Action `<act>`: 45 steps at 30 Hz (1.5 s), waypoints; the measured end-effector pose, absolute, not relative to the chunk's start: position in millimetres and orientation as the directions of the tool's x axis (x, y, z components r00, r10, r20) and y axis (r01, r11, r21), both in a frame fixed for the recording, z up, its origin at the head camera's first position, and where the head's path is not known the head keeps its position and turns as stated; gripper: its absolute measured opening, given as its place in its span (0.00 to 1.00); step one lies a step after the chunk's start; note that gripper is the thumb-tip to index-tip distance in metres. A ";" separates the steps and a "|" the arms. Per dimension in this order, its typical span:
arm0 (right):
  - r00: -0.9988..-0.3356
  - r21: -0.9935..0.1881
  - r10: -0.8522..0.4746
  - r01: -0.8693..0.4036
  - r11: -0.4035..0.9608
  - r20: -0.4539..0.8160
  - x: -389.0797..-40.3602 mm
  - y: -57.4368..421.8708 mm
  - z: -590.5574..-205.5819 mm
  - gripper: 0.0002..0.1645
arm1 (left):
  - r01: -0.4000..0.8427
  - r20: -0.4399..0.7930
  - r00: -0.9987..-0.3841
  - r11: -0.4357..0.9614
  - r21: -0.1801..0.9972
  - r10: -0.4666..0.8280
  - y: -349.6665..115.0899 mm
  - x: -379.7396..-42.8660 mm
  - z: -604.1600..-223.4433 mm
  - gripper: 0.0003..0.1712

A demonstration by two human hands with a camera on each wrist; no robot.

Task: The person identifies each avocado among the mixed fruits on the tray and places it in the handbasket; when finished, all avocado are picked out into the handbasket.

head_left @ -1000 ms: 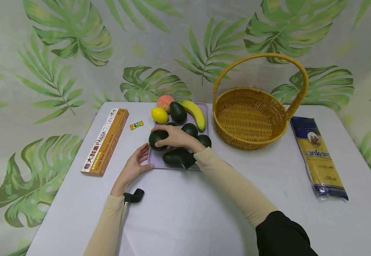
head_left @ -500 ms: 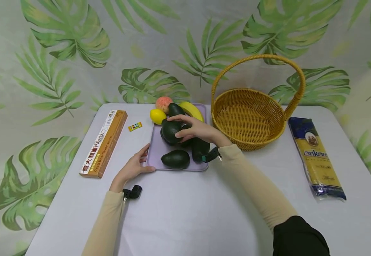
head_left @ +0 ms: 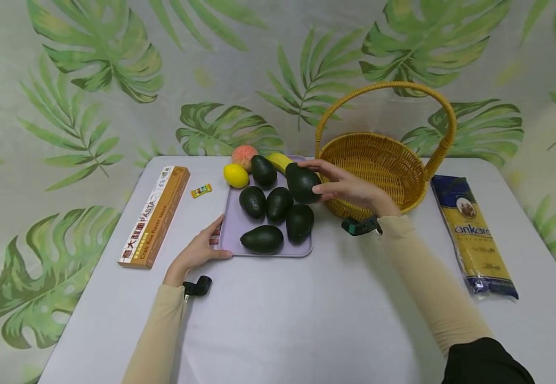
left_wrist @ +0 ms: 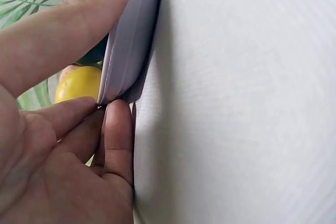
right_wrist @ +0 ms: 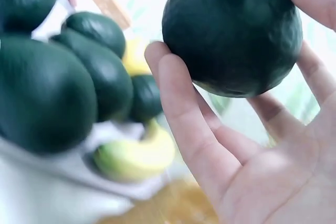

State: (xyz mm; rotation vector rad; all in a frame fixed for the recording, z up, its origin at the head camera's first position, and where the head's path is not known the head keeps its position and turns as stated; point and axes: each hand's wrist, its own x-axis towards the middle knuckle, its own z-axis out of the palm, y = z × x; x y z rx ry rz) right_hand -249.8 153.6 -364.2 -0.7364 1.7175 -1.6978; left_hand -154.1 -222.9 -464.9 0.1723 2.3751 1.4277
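My right hand (head_left: 352, 189) holds a dark green avocado (head_left: 303, 183) above the tray's right edge, beside the basket. In the right wrist view, its fingers and thumb wrap round the avocado (right_wrist: 231, 30). My left hand (head_left: 195, 258) grips the front left corner of the lilac tray (head_left: 233, 218), thumb at the front edge and fingers at the left side. Several more avocados lie on the tray, one (head_left: 262, 239) sideways at the front. At the back sit a lemon (head_left: 236, 175), a peach (head_left: 244, 157) and a banana (head_left: 279, 161), partly hidden by the held avocado.
A wicker basket (head_left: 332, 198) with a tall handle stands right of the tray. A blue and yellow pasta packet (head_left: 476, 237) lies farther right. To the left are a pasta box (head_left: 155, 216) and a small wrapped candy (head_left: 201, 191). A leaf-patterned cloth hangs behind the table.
My right hand has lifted the avocado from the tray's left side and carried it right, toward the basket. My left hand stays at the tray's corner.
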 end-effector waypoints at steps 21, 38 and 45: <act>-0.878 -0.986 -0.452 0.117 0.116 -0.158 -278.8 274.3 -356.6 0.33 | -0.093 -0.264 -0.924 0.506 0.858 0.277 -213.3 -141.8 -438.8 0.55; -0.913 -0.941 -0.321 0.154 0.302 -0.253 -313.6 248.6 -371.3 0.39 | -0.091 -0.258 -0.927 0.506 0.858 0.271 -222.8 -153.0 -465.9 0.58; -0.934 -0.932 -0.236 0.189 0.309 -0.268 -317.3 227.4 -385.0 0.40 | -0.101 -0.270 -0.921 0.498 0.861 0.281 -212.7 -142.8 -440.8 0.55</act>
